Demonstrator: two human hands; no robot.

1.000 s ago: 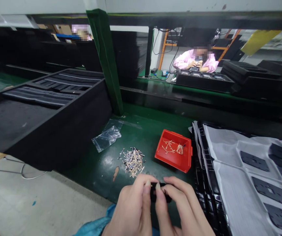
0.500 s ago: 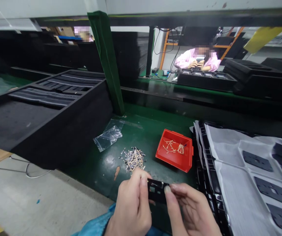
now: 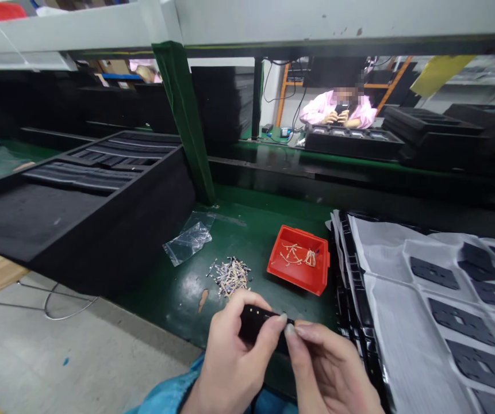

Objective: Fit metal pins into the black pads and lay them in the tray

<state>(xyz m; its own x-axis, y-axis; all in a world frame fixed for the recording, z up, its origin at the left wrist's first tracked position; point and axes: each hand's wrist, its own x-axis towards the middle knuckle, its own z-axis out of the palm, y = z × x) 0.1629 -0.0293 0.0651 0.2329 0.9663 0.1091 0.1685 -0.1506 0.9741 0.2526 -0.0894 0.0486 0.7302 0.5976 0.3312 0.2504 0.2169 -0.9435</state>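
A small black plate (image 3: 250, 326) with tiny gold-coloured spots near its upper edge is held above the front of the green table. Fingers and thumb of my left hand (image 3: 232, 351) close around its left side. My right hand (image 3: 329, 359) pinches its right end, thumb tip beside the left thumb tip. Fingers cover much of the plate. Just beyond my left hand lies a pile of small thin strip-like parts (image 3: 231, 276), pale and dark. Farther right stands a red bin (image 3: 290, 273) with several pale thin strips in it.
Clear plastic bags (image 3: 189, 240) lie behind the pile. On the left is a large black box (image 3: 144, 224); on the right, a white-lined tray (image 3: 396, 322) bears several flat black plates (image 3: 432, 273). A green post (image 3: 187, 126) rises behind. Across the bench sits a person in pink (image 3: 316, 106).
The plate has tilted, so its cutouts no longer show and its edge with gold-coloured spots does. My left thumb has moved right, close to the right thumb. The camera view has shifted slightly.
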